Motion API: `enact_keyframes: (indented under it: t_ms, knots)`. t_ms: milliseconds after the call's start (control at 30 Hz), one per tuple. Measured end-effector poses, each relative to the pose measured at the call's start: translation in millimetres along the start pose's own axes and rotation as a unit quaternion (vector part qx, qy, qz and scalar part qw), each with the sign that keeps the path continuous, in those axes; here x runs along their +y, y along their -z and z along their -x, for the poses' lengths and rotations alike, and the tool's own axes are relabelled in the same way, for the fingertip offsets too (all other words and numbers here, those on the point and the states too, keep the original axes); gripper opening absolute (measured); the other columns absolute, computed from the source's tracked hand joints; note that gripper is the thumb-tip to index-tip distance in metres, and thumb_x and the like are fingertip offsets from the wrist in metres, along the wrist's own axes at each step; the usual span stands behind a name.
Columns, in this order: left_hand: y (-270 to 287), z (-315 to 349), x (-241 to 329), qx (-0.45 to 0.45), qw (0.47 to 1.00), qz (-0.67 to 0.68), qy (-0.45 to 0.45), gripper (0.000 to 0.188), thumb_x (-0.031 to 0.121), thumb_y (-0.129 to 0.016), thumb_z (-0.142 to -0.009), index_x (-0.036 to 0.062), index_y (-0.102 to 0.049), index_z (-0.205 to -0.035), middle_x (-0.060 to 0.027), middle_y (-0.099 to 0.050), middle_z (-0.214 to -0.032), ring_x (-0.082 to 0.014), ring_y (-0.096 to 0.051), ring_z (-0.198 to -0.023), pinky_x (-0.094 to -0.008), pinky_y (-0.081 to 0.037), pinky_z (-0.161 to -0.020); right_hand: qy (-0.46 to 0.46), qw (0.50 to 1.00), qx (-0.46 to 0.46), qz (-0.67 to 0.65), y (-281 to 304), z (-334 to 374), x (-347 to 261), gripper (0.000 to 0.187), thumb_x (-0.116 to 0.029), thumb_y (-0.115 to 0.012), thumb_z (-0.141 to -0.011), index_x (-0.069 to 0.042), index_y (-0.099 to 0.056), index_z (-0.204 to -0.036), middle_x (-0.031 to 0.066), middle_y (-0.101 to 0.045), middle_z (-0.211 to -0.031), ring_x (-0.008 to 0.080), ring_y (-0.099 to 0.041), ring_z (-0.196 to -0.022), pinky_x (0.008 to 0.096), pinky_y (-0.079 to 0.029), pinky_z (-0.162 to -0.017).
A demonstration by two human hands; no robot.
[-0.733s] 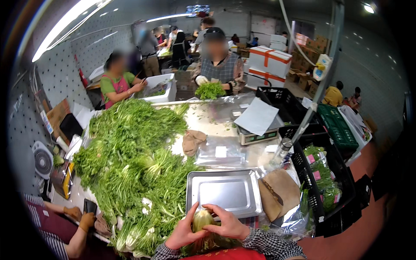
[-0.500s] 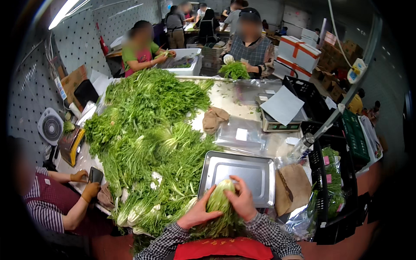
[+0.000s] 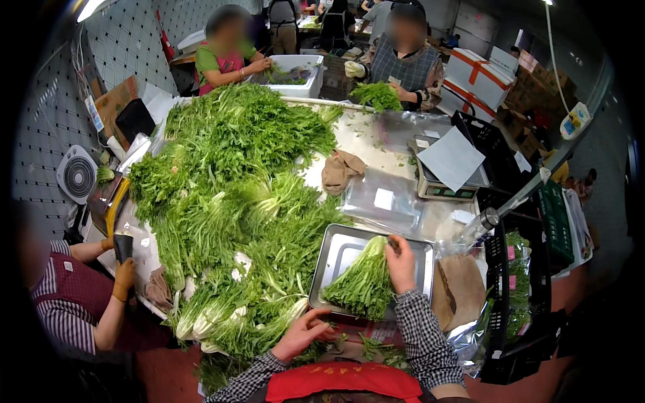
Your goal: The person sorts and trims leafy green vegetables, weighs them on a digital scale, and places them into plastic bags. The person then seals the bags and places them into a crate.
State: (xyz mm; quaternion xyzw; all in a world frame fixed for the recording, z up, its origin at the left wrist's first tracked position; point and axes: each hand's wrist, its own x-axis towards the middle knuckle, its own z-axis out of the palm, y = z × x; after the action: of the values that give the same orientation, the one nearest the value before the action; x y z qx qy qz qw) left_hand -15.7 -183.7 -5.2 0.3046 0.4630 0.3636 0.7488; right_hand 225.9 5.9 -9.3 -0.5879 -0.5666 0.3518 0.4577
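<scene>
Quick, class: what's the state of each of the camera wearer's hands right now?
Left hand: open, holding nothing, near the metal tray.
Right hand: partly curled at the pale end of the leafy bunch; whether it grips cannot be told.

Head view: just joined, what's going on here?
A person has a bunch of leafy greens on a metal tray. The right hand is at its pale stem end; whether it grips or only touches is hard to tell. The left hand is empty, fingers spread, by the tray's near left corner. A big pile of greens covers the table to the left. Across it, a co-worker in a checked apron holds another leafy bunch.
</scene>
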Motion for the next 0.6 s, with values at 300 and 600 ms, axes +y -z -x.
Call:
enact_keyframes:
  t_ms: [300, 600]
  knots:
    - [4, 1, -2, 0.095, 0.989, -0.012, -0.117, 0.023, 0.014, -0.054, -0.099, -0.0024, -0.06, -0.115, -0.0092, -0.069, -0.091, -0.0141, -0.066, -0.081, -0.0272, -0.054, -0.072, 0.024, 0.999, -0.042, -0.001, 20, -6, -28, 0.015, -0.01, -0.062, -0.09, 0.0, -0.068, -0.1, 0.0088, -0.069, -0.099, 0.019, -0.062, -0.095, 0.0305, -0.049, -0.084]
    - [-21, -36, 53, 0.201, 0.843, -0.293, -0.404, 0.013, 0.003, -0.063, -0.087, -0.0008, -0.066, -0.099, -0.0114, -0.063, -0.086, -0.0211, -0.063, -0.076, -0.0301, -0.049, -0.065, 0.149, 0.92, -0.222, 0.285, 3, -55, -44, 0.02, -0.014, -0.067, -0.082, -0.005, -0.073, -0.097, 0.0184, -0.068, -0.102, 0.0349, -0.062, -0.098, 0.0424, -0.048, -0.09]
